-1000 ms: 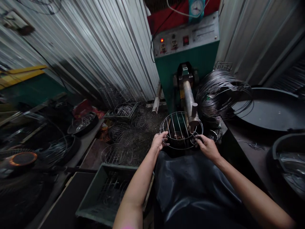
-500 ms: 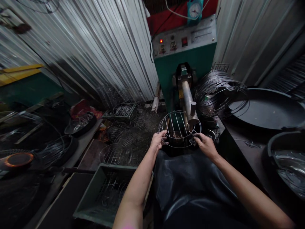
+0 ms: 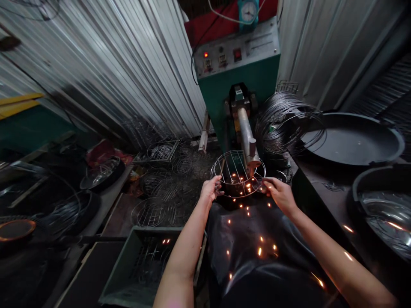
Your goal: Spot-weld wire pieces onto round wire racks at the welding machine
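A round wire rack point(image 3: 226, 164) with parallel bars lies under the steel electrode arm point(image 3: 246, 133) of a green spot welder point(image 3: 210, 96). My left hand point(image 3: 210, 189) is closed on the rack's near left rim. At the right side of the rack, my right hand point(image 3: 280, 194) pinches with thumb and fingertips beside the electrode tip point(image 3: 252, 170). Whatever is in that pinch, rim or a small wire part, is too small to tell. Orange sparks scatter from the tip over the rack and the black apron point(image 3: 253, 273) on my lap.
At left stands a green plastic crate point(image 3: 117, 267) with wire pieces inside. Wire racks point(image 3: 150, 214) lie piled beyond it. A wire coil point(image 3: 282, 124) hangs right of the welder. A large dark pan point(image 3: 349, 145) and a black basin point(image 3: 359, 188) with metal parts stand at right.
Sparks now fly from the electrode tip, where earlier there were none. The view has shifted slightly to the right. Both hands stay at the rack's rim area.
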